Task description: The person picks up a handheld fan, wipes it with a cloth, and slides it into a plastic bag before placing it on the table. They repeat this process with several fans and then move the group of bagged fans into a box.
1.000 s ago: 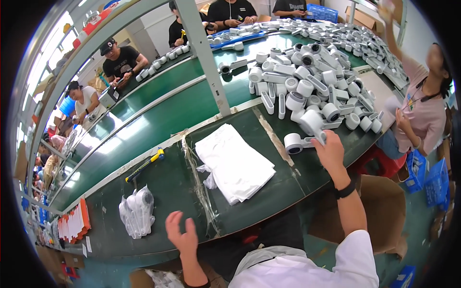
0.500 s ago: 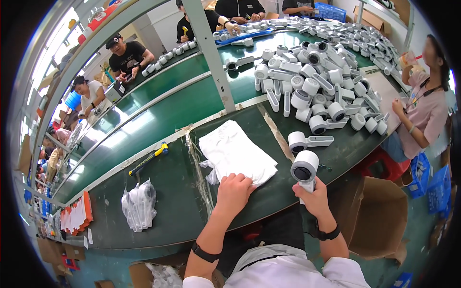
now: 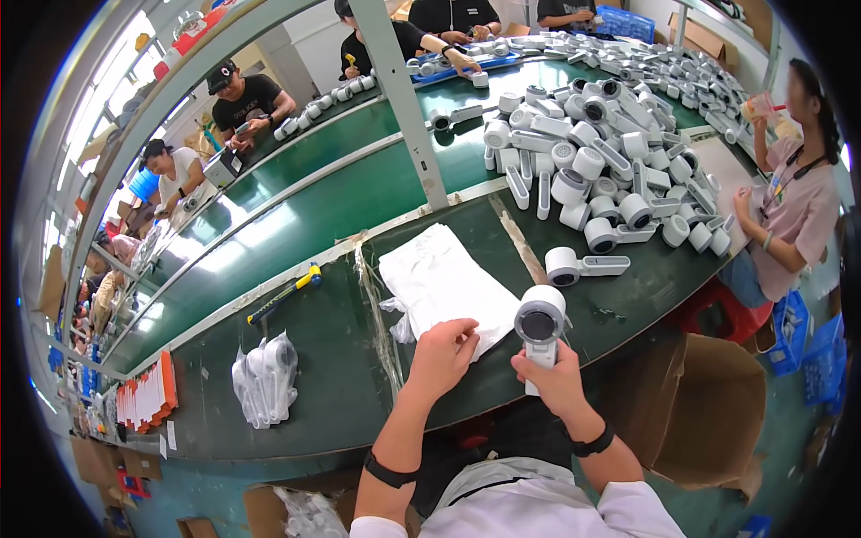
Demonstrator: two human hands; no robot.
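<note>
My right hand (image 3: 555, 377) is closed round the handle of a white-and-grey handheld fan (image 3: 542, 314). Its round head with a dark centre points up, just right of a stack of flat white plastic bags (image 3: 444, 287). At the near edge of that stack is my left hand (image 3: 441, 357), its fingers bent together; whatever may be between the fingertips is hidden. A second handheld fan (image 3: 587, 266) lies on the dark green table (image 3: 341, 377), beyond the one I hold.
A big pile of similar fans (image 3: 592, 161) covers the far right. Left lie a yellow-and-black hammer (image 3: 285, 293), bagged white parts (image 3: 266, 381) and orange-edged cards (image 3: 148, 394). An open cardboard box (image 3: 708, 412) stands at lower right. A seated person (image 3: 789, 197) is close on the right; others work across the belt.
My right hand has brought the fan left, closer to the bag stack. The fingers of my left hand have curled at the stack's near edge. Across the belt, a co-worker's hand has moved right.
</note>
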